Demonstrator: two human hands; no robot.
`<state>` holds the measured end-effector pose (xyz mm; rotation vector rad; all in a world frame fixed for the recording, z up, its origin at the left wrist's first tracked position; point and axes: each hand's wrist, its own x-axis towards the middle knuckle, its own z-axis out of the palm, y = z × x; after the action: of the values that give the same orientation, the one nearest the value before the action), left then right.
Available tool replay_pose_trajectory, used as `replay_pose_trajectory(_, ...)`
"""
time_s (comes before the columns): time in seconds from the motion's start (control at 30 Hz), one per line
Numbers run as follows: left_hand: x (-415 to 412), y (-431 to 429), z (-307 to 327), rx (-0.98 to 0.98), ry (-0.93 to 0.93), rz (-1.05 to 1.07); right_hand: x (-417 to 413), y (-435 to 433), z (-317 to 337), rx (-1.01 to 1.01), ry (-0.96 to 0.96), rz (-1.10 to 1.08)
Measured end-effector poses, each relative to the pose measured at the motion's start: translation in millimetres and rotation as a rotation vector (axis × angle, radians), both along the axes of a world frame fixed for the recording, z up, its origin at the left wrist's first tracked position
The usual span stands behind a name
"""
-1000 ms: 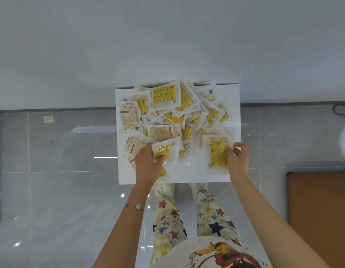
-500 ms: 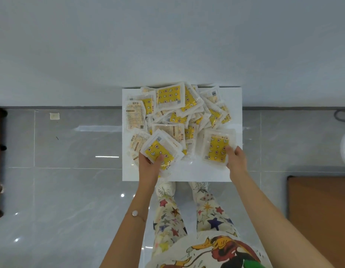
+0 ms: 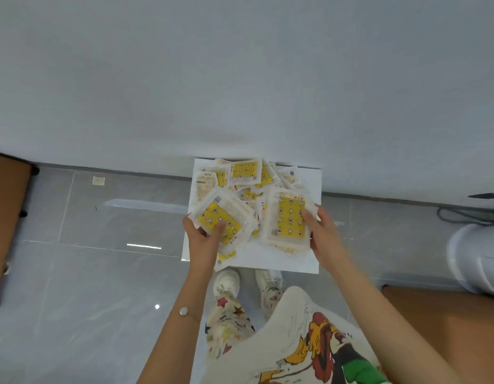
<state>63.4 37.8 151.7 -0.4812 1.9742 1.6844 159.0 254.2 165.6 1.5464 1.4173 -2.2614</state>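
The left hand (image 3: 202, 242) has its grip pinching the near edge of a yellow-patterned clear plastic packet (image 3: 212, 214). The right hand (image 3: 323, 239) has its grip holding the second yellow packet (image 3: 288, 217) by its right edge.

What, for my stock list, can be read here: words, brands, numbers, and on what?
No text reads clearly.
Face-down packet: printed lines, too blurred.
Tilted yellow packet in the left hand: corner label, too small.
Straight yellow packet in the right hand: header and label, blurred.

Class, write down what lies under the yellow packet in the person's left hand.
Under the yellow packet, gripped by the left hand, another packet's yellow corner peeks out on the white table. How many more lie beneath is covered.
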Motion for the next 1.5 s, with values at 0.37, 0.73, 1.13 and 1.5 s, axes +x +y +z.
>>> replay_pose_trajectory(0.37, 20, -117, 122, 0.012, 0.097, 0.330, -61, -86, 117, 0.134, 0.181, 0.393)
replay_pose_trajectory(0.73, 72, -302, 170, 0.059, 0.185, 0.699, -96, -285, 159, 0.218, 0.278, 0.786)
replay_pose_trajectory(1.13, 125, -519, 197, 0.032, 0.240, 0.988, -114, -547, 197, 0.081, 0.369, 1.062)
replay_pose_trajectory(1.5, 156, -624, 182, 0.030, 0.217, 1.313, -136, -705, 184, 0.066, 0.334, 1.359)
